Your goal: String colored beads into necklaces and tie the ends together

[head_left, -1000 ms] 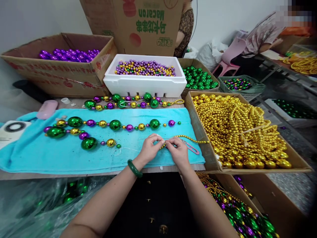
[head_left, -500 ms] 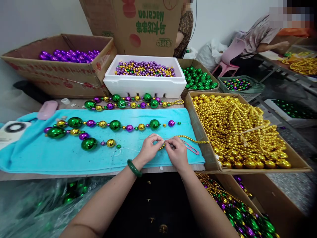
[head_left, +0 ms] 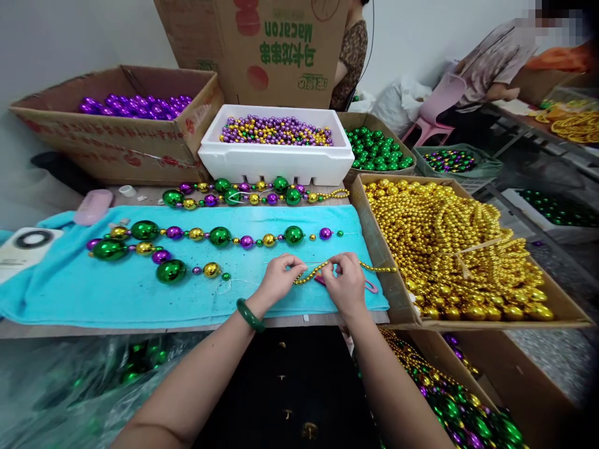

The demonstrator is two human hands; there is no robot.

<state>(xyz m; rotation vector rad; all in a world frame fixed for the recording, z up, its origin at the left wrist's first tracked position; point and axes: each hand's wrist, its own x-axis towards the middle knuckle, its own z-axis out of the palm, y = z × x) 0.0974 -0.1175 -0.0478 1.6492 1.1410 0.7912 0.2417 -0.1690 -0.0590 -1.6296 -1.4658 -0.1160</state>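
Gold bead strand [head_left: 311,274] pinched by left hand [head_left: 277,282] and right hand [head_left: 349,288], near front right corner of towel [head_left: 178,305]; likely light, limp, slippery; best held across several beads.

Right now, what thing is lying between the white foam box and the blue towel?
Two rows of green, purple and gold beads lie between the white foam box and the blue towel, as the head view shows.

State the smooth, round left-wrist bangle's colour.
The bangle is dark green; it shows best in the head view.
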